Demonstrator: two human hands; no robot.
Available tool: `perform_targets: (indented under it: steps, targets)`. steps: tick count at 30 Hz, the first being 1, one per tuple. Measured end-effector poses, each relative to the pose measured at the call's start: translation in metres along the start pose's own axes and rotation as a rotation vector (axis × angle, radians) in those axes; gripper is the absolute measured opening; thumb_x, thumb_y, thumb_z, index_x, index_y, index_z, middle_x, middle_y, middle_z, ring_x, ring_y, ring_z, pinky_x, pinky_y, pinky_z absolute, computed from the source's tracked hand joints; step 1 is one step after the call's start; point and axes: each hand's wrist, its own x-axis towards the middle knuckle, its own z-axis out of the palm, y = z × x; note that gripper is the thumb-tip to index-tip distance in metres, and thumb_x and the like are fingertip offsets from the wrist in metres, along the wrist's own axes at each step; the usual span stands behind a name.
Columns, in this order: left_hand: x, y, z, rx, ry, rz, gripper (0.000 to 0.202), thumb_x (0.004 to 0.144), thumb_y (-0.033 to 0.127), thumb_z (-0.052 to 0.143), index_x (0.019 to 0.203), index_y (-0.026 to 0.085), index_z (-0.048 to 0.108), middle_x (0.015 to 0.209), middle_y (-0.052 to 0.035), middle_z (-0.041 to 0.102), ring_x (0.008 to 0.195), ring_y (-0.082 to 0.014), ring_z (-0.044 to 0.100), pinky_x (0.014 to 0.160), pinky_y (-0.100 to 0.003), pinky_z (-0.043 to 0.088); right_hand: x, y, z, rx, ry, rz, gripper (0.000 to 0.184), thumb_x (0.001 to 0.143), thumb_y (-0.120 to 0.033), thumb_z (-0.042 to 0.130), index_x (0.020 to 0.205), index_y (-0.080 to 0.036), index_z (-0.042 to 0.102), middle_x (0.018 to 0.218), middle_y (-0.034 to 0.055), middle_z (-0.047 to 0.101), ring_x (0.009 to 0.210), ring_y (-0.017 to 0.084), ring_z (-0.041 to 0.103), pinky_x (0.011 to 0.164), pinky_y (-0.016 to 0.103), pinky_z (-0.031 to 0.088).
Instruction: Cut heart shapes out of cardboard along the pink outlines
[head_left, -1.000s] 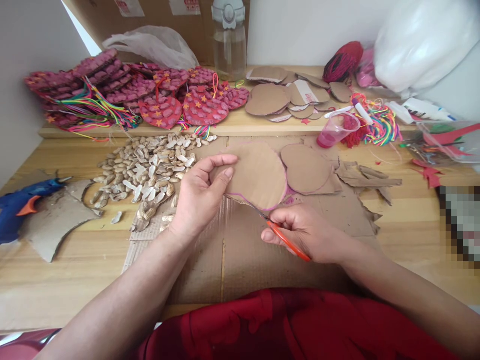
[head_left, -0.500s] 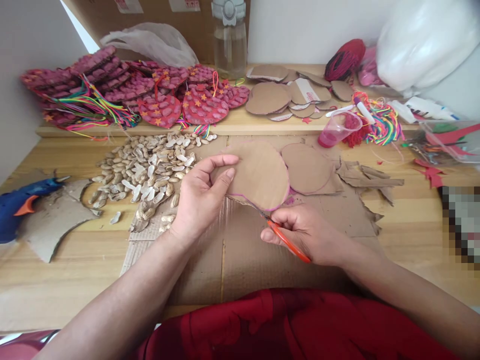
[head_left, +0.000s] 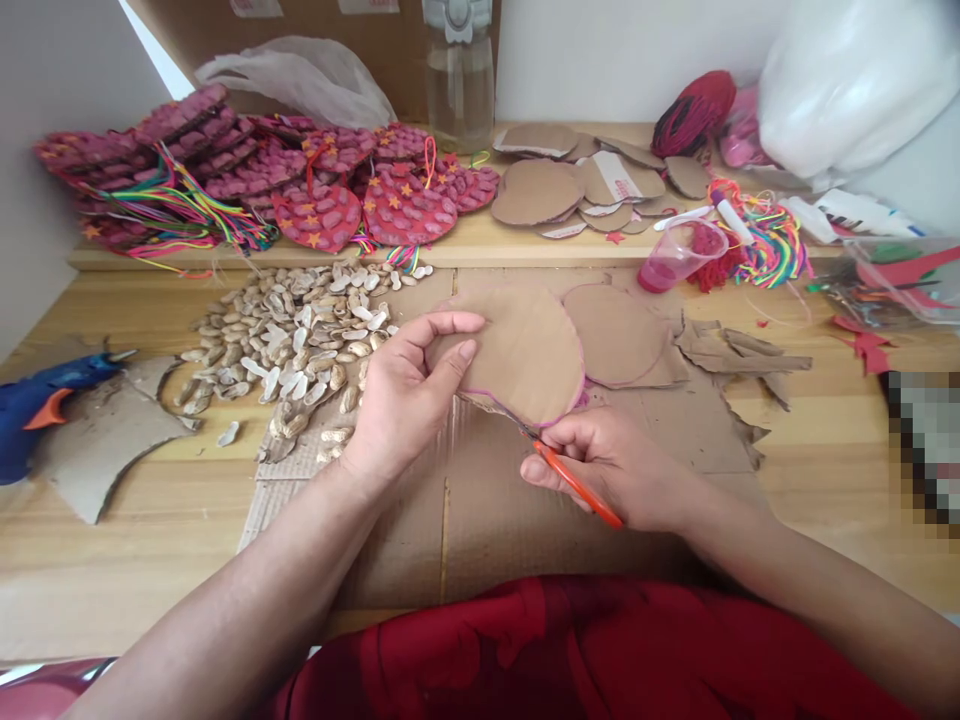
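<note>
My left hand (head_left: pixel 416 385) pinches a rounded piece of cardboard (head_left: pixel 525 345) by its left side, thumb on top. A purple line runs along the piece's edge. Orange-handled scissors (head_left: pixel 574 480) are gripped in my right hand (head_left: pixel 611 460), their blades at the piece's lower edge. Behind and to the right lies another cardboard piece with a round purple outline (head_left: pixel 619 335). Both hands are over a large cardboard sheet (head_left: pixel 517 510) on the wooden table.
Peanut shells (head_left: pixel 300 340) are heaped to the left, near a blue glue gun (head_left: pixel 56 400). Decorated red pieces (head_left: pixel 322 215), cut cardboard rounds (head_left: pixel 536 190), a water bottle (head_left: pixel 459 95) and a pink plastic cup (head_left: pixel 679 260) stand or lie behind. Cardboard scraps (head_left: pixel 735 355) lie right.
The cardboard piece has shifted very slightly right and down. Both hands keep their grips, and the scissors stay at the lower edge.
</note>
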Motion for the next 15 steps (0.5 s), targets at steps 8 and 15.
perform_targets:
  steps: [8,15]
  targets:
    - [0.000,-0.001,-0.001,-0.026,0.020,0.016,0.025,0.087,0.031,0.069,0.110,0.022,0.072,0.110,-0.0063,0.072,0.092,-0.0204,0.066,0.081,-0.033,0.057,0.006,-0.012,0.003,0.186,-0.041,0.026,0.053,0.078,-0.056,0.074,0.057,-0.020,0.042,0.049,-0.0084,0.035,0.045,0.006,0.031,0.043,0.022,0.023]
    - [-0.003,-0.002,0.003,-0.023,0.026,0.001,0.024,0.087,0.030,0.070,0.109,0.022,0.073,0.104,-0.0064,0.073,0.094,-0.0206,0.067,0.086,-0.034,0.055,0.005,-0.013,0.003,0.195,-0.035,0.054,0.052,0.076,-0.056,0.076,0.057,-0.019,0.044,0.048,-0.0075,0.039,0.043,0.006,0.036,0.042,0.021,0.025]
